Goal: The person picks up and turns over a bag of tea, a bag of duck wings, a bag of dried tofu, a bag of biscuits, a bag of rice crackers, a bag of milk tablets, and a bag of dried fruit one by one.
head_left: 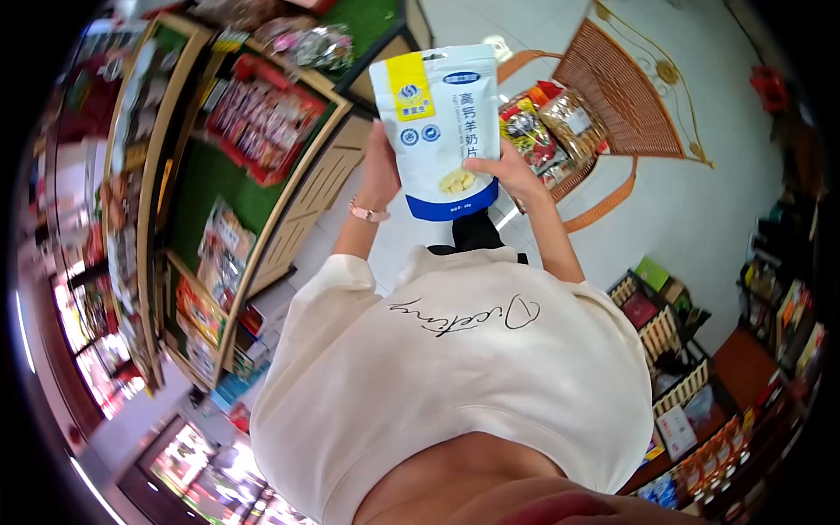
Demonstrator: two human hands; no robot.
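Observation:
Both my hands hold a white pouch of goat milk tablets [448, 140] upright in front of me. It has a yellow label, a blue band along the bottom and a picture of pale tablets. My left hand [379, 171] grips the pouch's left edge, most of its fingers hidden behind it; a bracelet circles that wrist. At the lower right edge, my right hand [507, 171] has its thumb pressed on the front, its other fingers out of sight behind.
Beyond the pouch, snack packs [573, 122] lie on a brown woven chair-like piece [626, 96] with curved arms. Wooden shelves [302, 179] with green lining and packaged goods stand at left. Slatted crates [661, 332] and more packages stand at lower right, on a pale tiled floor [717, 175].

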